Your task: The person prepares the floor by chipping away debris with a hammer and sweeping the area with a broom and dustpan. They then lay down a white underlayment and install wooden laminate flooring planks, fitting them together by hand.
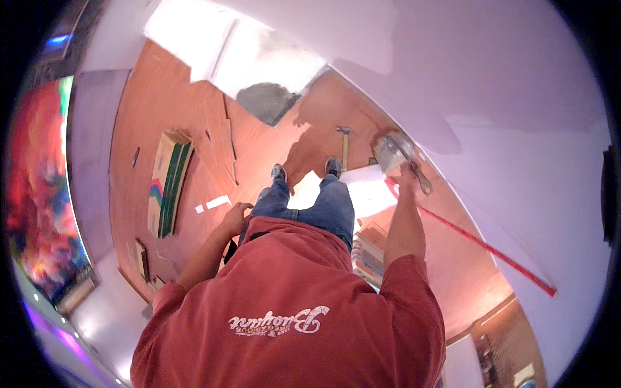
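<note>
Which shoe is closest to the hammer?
The person's right shoe. It is right by the end of the hammer's handle, while the left shoe is clearly farther away.

Blur smears the tool in the right hand, perhaps a trowel, and the pale round object beside it. The lower edge crops the red shirt; the rim, 1 colourful panel.

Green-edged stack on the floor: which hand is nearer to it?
Left. The left hand is right of the stack, apart from it; the right hand is much farther right.
</note>
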The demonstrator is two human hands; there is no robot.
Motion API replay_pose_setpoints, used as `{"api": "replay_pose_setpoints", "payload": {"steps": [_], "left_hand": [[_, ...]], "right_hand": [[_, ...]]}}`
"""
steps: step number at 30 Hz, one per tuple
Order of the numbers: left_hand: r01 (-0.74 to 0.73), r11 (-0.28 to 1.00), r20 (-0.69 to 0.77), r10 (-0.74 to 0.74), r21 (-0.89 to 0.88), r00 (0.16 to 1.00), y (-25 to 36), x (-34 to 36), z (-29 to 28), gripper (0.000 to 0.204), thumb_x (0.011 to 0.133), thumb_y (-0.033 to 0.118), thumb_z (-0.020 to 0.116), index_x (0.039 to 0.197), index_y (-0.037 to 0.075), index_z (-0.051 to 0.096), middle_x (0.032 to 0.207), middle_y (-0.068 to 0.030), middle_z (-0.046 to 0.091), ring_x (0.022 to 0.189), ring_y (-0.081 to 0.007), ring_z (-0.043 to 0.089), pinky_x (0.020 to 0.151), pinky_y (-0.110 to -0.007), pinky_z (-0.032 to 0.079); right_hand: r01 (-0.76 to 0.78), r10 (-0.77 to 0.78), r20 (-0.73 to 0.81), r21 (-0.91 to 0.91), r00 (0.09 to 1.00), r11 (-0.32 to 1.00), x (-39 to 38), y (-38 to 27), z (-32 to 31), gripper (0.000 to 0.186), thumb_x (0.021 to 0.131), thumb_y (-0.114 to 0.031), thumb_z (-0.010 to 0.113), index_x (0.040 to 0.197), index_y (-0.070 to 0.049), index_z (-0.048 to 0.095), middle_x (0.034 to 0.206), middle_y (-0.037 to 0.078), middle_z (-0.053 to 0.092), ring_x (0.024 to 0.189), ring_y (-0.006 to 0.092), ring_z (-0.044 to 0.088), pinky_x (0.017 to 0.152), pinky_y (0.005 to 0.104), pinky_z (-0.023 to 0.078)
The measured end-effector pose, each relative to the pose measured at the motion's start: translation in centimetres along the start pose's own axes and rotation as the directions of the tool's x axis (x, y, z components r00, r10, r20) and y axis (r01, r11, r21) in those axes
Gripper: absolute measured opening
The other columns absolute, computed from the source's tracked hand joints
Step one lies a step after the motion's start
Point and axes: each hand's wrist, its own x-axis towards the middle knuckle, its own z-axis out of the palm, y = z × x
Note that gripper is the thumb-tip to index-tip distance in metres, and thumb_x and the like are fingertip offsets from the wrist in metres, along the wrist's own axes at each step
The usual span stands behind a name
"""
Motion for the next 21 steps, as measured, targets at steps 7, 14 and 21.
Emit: {"api": "replay_pose_setpoints", "payload": {"steps": [7, 14, 21], "left_hand": [[0.072, 0.997, 0.067, -0.07, -0.039, 0.995, -2.8, 1.2, 0.6, 0.039, 0.093, 0.035, 0.07, 0.119, 0.005, 0.073, 0.118, -0.0259, 0.071, 0.111, -0.0428, 0.068, 0.098, -0.048, 0.053], [0.14, 0.969, 0.02, -0.139, -0.201, 0.99, -5.6, -0.7, -0.7, 0.042, 0.095, 0.043, 0.07, 0.101, 0.002, 0.074, 0.097, -0.0254, 0.073, 0.092, -0.0416, 0.071, 0.081, -0.048, 0.054], [0.116, 0.867, 0.353, 0.073, -0.484, 0.933, -10.8, -1.9, -5.6, 0.043, 0.098, 0.045, 0.069, 0.099, 0.002, 0.073, 0.093, -0.0175, 0.074, 0.087, -0.0279, 0.069, 0.077, -0.043, 0.053]], "right_hand": [[-0.262, 0.299, -0.034, 0.397, 0.954, 0.88, 2.1, 3.2, -5.4, 0.017, 0.101, -0.019, 0.067, 0.113, -0.011, 0.059, 0.092, 0.003, 0.065, 0.079, 0.0166, 0.065, 0.069, 0.0284, 0.055], [-0.332, 0.384, -0.179, 0.266, 0.906, 0.905, -3.7, -3.9, -2.9, 0.017, 0.105, -0.031, 0.06, 0.103, -0.014, 0.059, 0.086, 0.002, 0.066, 0.073, 0.0145, 0.064, 0.065, 0.0272, 0.056], [-0.414, 0.476, -0.287, 0.253, 0.831, 0.874, -8.6, -1.7, -0.1, 0.023, 0.103, -0.028, 0.06, 0.085, -0.013, 0.057, 0.077, 0.0, 0.06, 0.064, 0.0106, 0.056, 0.055, 0.0237, 0.045]]}}
